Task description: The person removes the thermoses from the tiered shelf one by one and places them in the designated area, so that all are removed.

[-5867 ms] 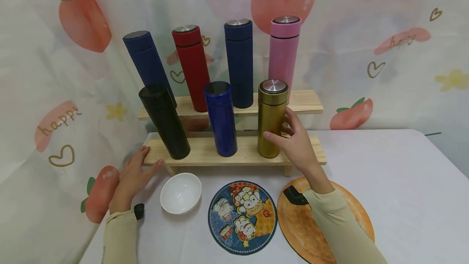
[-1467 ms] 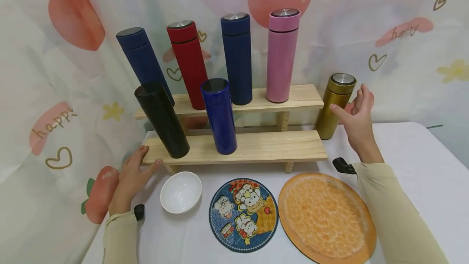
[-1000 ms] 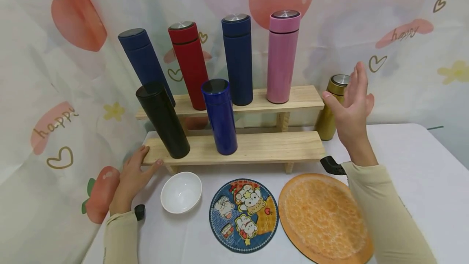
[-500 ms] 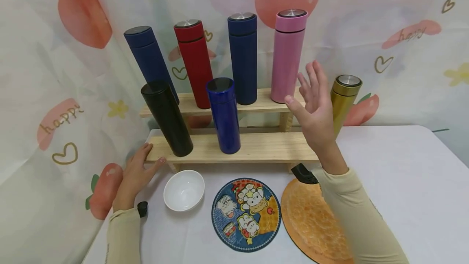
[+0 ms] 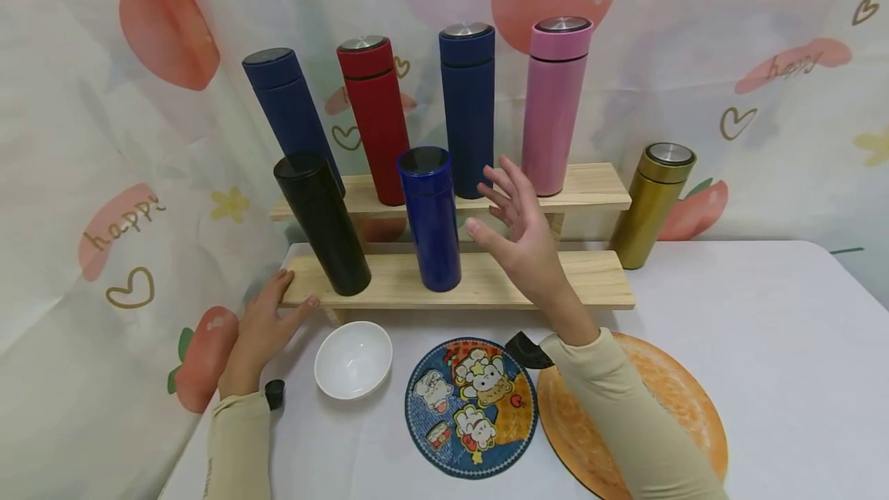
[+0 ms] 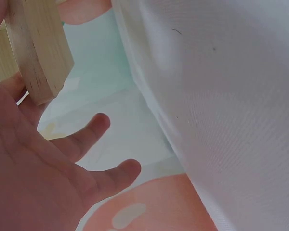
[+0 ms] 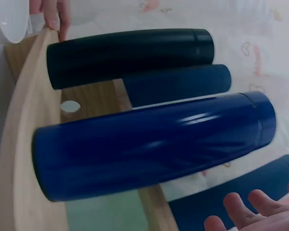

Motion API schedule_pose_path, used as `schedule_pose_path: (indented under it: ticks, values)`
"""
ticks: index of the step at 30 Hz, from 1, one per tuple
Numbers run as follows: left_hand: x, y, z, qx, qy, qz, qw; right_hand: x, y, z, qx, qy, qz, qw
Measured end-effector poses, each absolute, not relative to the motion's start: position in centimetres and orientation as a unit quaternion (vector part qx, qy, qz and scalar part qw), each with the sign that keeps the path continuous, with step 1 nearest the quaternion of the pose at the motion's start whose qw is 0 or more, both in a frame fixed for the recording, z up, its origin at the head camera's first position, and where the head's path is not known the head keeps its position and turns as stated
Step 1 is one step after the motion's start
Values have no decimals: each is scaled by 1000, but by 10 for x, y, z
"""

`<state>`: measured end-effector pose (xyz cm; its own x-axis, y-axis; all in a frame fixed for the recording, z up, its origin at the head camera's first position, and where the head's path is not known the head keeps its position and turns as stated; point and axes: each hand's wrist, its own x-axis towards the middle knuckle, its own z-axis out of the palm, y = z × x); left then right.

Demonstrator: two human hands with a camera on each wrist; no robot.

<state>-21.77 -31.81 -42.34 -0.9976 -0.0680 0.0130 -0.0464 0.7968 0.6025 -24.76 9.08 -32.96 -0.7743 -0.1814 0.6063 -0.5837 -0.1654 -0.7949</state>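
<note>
My right hand (image 5: 503, 214) hovers open, fingers spread, just right of the bright blue flask (image 5: 430, 218) on the lower wooden shelf (image 5: 500, 284), holding nothing. In the right wrist view the blue flask (image 7: 154, 144) fills the middle and my fingertips (image 7: 250, 211) show at the bottom right. My left hand (image 5: 267, 321) rests open against the left end of the lower shelf, next to the black flask (image 5: 322, 222). The left wrist view shows my left hand (image 6: 82, 144) loosely spread beside the shelf end (image 6: 38, 53). A gold flask (image 5: 653, 207) stands on the table right of the rack.
On the upper shelf (image 5: 590, 180) stand a navy flask (image 5: 292, 118), a red one (image 5: 375, 118), another navy one (image 5: 468, 110) and a pink one (image 5: 556, 103). In front lie a white bowl (image 5: 353, 359), a cartoon mat (image 5: 472, 407) and an orange mat (image 5: 667, 407). A printed curtain hangs behind.
My right hand took the gold flask off the lower shelf, set it on the table at the right, let go, and swung left towards the blue flask. The left hand stayed put.
</note>
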Motion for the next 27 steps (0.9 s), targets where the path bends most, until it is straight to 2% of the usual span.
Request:
schedule_pose_path:
  ticks: [8, 27]
  values:
    - [-218, -317, -425, 32, -948, -317, 12, -256, 75, -344, 291, -673, 676, 74]
    - [-221, -322, -428, 29, -946, -324, 16, -271, 58, -368, 253, -689, 679, 1]
